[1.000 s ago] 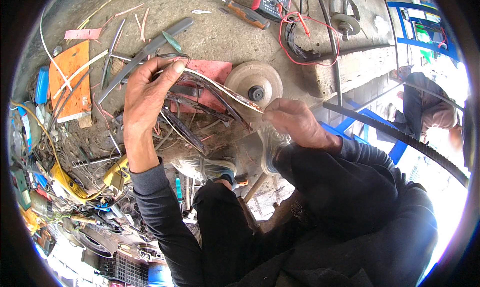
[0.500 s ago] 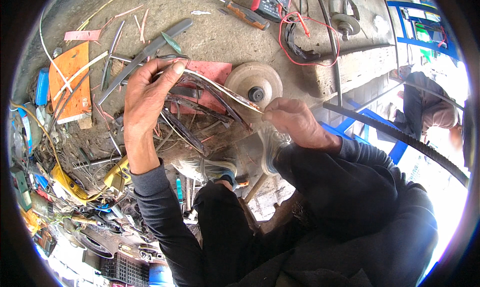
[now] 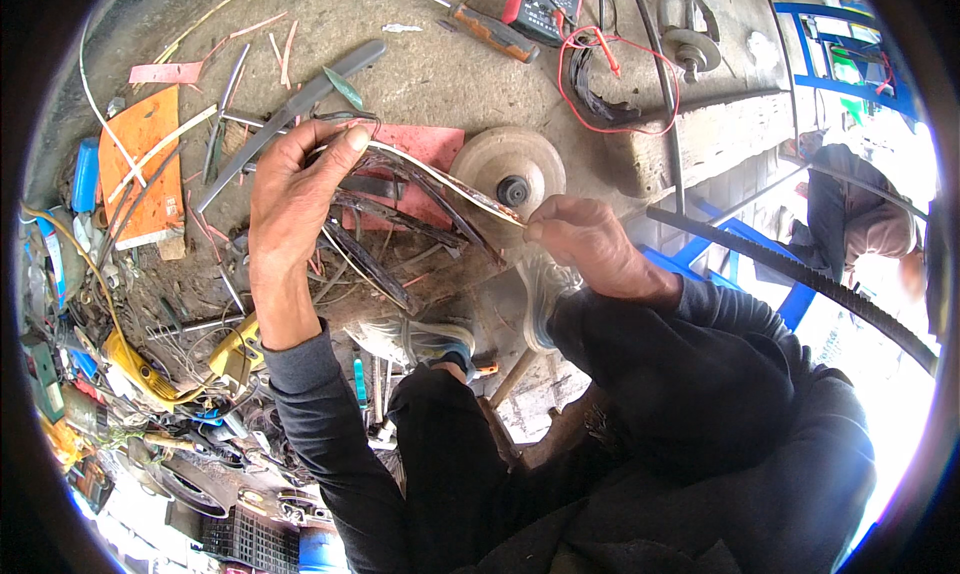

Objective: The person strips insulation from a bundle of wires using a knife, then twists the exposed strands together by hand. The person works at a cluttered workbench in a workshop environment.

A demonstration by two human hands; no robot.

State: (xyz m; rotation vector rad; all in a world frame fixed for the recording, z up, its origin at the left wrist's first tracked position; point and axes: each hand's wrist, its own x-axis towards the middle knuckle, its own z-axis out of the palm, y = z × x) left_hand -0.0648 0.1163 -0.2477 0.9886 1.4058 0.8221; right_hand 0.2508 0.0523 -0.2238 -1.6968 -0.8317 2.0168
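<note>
A thin pale strip point(image 3: 450, 181), edged with dark material, stretches in a slight curve between my hands. My left hand point(image 3: 300, 189) pinches its upper end between thumb and fingers. At the lower end, my right hand point(image 3: 585, 239) grips the strip's tip with its fingers curled in. Under the strip hang several dark, ragged strips point(image 3: 405, 224), and I cannot tell whether they join it. Behind them lies a flat red piece point(image 3: 430, 144). A round stone-like disc point(image 3: 480, 164) with a dark hub sits just beyond the strip, close to my right hand.
A red-black multimeter point(image 3: 545, 9) with a red lead lies at the far side, beside a wooden-handled tool point(image 3: 495, 34). A wooden block point(image 3: 700, 139) stands far right. An orange board point(image 3: 145, 164), a yellow power tool point(image 3: 140, 374) and clutter fill the left. A long dark blade point(image 3: 290, 109) lies beyond my left hand.
Almost nothing differs. My left hand has shifted very slightly, and both hands keep their grip on the strip.
</note>
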